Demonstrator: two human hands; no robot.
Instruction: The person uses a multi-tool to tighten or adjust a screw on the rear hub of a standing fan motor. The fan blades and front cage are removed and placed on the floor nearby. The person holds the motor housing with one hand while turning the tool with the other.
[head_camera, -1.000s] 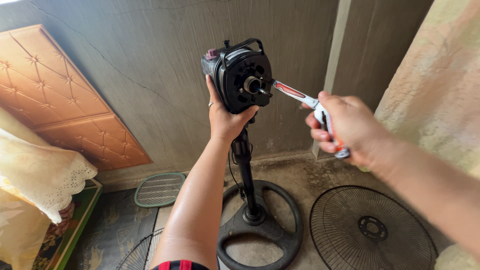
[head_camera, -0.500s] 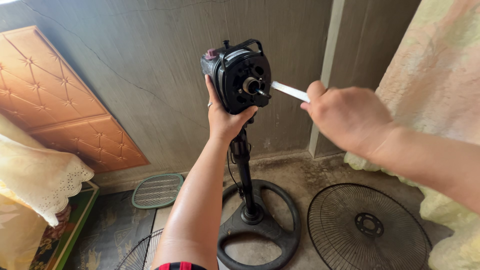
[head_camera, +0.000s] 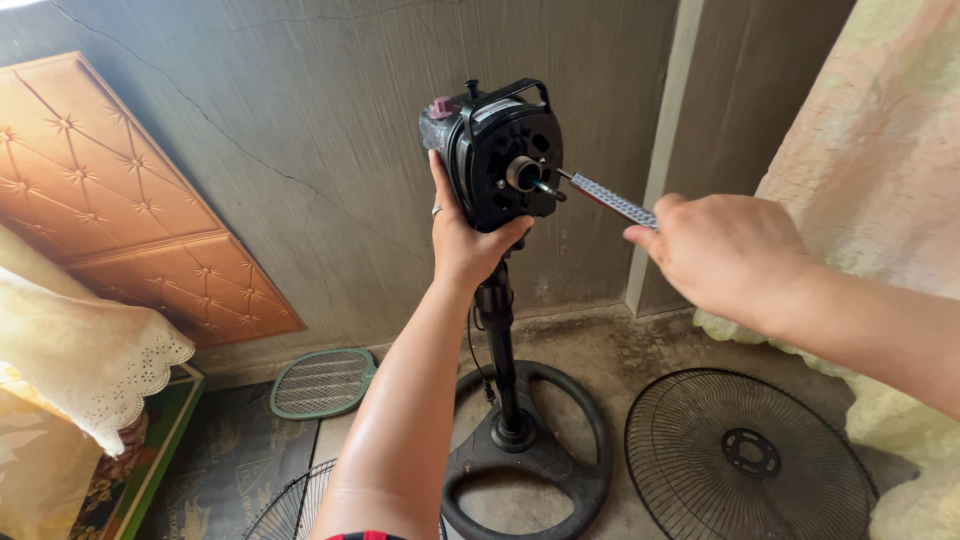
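Note:
A black standing-fan motor head (head_camera: 503, 155) sits on a black pole above a ring-shaped base (head_camera: 530, 455), its shaft facing me with no blade or grille on it. My left hand (head_camera: 462, 240) grips the motor head from the left and below. My right hand (head_camera: 722, 252) holds a flat metal tool (head_camera: 610, 200) with a textured blade, its tip touching the motor shaft (head_camera: 528, 176).
A black fan grille (head_camera: 748, 458) lies on the concrete floor at right, another grille (head_camera: 290, 505) at the bottom left. A green racket-shaped mesh swatter (head_camera: 322, 382) lies by the wall. An orange quilted panel (head_camera: 130, 210) leans on the wall. Pale curtains (head_camera: 880, 160) hang right.
My right hand has turned over, hiding the tool's handle, and the blade now points at the shaft from a lower angle. My left hand stays on the motor head.

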